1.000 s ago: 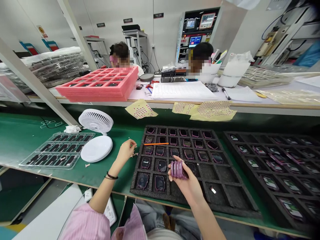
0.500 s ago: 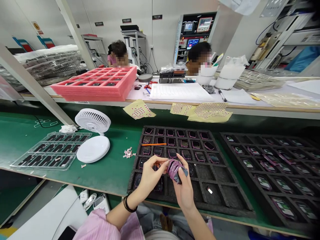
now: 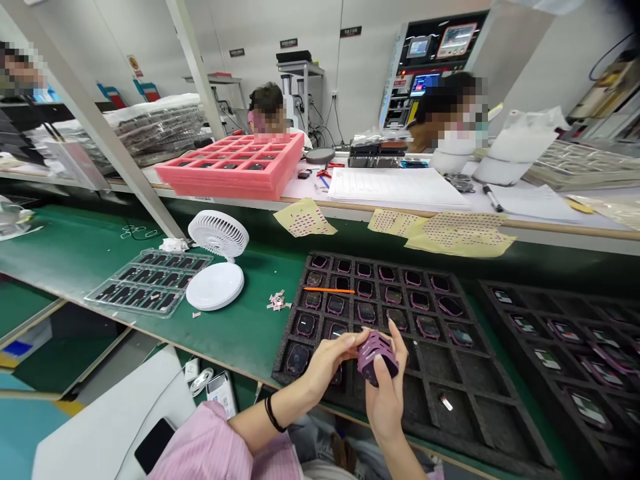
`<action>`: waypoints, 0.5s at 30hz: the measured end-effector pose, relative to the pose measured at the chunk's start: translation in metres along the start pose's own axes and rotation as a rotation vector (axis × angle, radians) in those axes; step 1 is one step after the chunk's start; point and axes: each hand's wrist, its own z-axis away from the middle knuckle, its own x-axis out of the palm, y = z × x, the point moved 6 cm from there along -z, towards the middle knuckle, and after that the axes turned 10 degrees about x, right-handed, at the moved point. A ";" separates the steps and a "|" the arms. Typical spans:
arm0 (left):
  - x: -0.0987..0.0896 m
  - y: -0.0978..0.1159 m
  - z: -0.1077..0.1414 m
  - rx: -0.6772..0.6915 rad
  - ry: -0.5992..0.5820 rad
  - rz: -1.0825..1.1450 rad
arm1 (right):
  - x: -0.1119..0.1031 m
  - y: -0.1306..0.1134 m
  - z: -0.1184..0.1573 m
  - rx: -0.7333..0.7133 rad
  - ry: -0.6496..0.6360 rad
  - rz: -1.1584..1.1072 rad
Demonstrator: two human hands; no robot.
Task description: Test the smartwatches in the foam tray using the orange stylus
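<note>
My left grip [image 3: 327,363] and my right grip [image 3: 385,407] are both closed on a small purple stack [image 3: 376,357]. The fingers of both hands press on it from two sides. I hold it up in the air at the bottom middle of the view, just over a black foam tray [image 3: 467,393].

This tray has many square pockets. Most of the pockets at the top and on the left have dark pieces [image 3: 367,312] with pink edges in them. Some pockets at the lower right have no dark piece [image 3: 500,427], so that part of the tray is not filled. One has a tiny silver bit [image 3: 447,402] in it.

To the right, a second black tray [image 3: 500,293] holds pieces with green and white labels [image 3: 589,409]. An orange stick [image 3: 329,290] lies on the top of my tray.

To the left, on the green tabletop [image 3: 240,340], there is a small heap of pink and silver bits [image 3: 277,301]. Past it are a white fan [image 3: 219,233] and a clear plastic tray [image 3: 150,283] with dark pieces in it.
</note>
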 end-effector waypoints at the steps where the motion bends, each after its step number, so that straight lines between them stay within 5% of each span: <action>1: 0.000 -0.002 0.001 -0.026 0.007 0.020 | 0.000 0.002 0.000 0.007 0.000 0.000; 4: 0.000 0.001 0.003 -0.051 -0.039 -0.008 | 0.003 0.002 -0.001 0.022 -0.005 0.007; 7: -0.011 0.021 0.001 0.044 -0.148 -0.268 | 0.009 -0.003 -0.006 0.066 -0.057 0.002; 9: -0.038 0.050 -0.006 0.267 -0.080 -0.604 | 0.013 -0.007 -0.010 0.137 -0.096 -0.045; 11: -0.077 0.079 -0.013 0.479 0.147 -0.998 | 0.013 -0.011 -0.013 0.193 -0.100 -0.101; 12: -0.095 0.085 -0.018 0.486 0.196 -1.166 | 0.011 -0.012 -0.014 0.209 -0.092 -0.121; 15: -0.129 0.079 -0.037 0.397 0.067 -1.400 | 0.005 -0.012 -0.016 0.249 -0.086 -0.145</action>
